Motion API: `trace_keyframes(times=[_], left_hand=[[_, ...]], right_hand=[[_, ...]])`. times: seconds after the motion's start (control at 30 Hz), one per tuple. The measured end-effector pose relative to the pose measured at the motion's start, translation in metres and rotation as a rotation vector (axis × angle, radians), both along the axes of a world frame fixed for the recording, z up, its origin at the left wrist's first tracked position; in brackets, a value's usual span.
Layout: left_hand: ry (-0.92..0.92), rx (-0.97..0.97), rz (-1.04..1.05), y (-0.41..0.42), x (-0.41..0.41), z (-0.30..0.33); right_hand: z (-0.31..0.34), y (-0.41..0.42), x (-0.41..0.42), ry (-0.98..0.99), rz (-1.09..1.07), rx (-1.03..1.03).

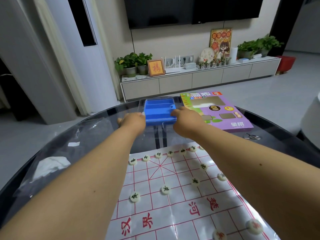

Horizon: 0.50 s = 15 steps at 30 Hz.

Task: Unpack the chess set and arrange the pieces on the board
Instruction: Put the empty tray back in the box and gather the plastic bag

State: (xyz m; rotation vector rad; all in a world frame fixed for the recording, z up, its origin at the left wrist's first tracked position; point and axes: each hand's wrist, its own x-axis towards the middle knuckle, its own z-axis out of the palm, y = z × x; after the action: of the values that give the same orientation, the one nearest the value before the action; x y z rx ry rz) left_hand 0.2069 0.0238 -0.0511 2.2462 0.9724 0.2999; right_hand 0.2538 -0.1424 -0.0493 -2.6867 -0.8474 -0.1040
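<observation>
A white paper chess board (174,203) with red lines lies on the dark glass table. Several round white pieces with black characters (165,189) stand along its far rows, and red-lettered pieces (254,226) sit at the near right. Beyond the board lies a blue plastic tray (158,111) with empty slots. My left hand (134,121) grips the tray's left side. My right hand (186,119) grips its right side, fingers curled over the rim. The purple chess box (225,112) lies to the right of the tray.
Clear plastic wrap (57,153) and a crumpled white tissue (52,166) lie on the table's left part. A metal key ring (252,136) sits at the right near the box. The round table edge curves behind the tray; a TV cabinet (199,78) stands farther back.
</observation>
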Motion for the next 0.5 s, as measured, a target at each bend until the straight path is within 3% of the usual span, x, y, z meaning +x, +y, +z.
trace_keyframes(times=[0.07, 0.13, 0.37, 0.5], left_hand=[[0.06, 0.029, -0.038, -0.002, -0.002, -0.003], [-0.013, -0.08, -0.097, -0.002, -0.004, -0.012], [-0.211, -0.439, 0.055, 0.003, -0.006, -0.011], [-0.255, -0.55, 0.099, 0.008, -0.011, -0.007]], right_hand=[[0.0, 0.001, 0.0, -0.013, 0.017, -0.062], [-0.001, 0.002, 0.001, -0.038, 0.036, -0.129], [-0.016, 0.008, 0.003, -0.043, 0.079, -0.22], [-0.02, 0.01, 0.001, -0.049, 0.059, -0.188]])
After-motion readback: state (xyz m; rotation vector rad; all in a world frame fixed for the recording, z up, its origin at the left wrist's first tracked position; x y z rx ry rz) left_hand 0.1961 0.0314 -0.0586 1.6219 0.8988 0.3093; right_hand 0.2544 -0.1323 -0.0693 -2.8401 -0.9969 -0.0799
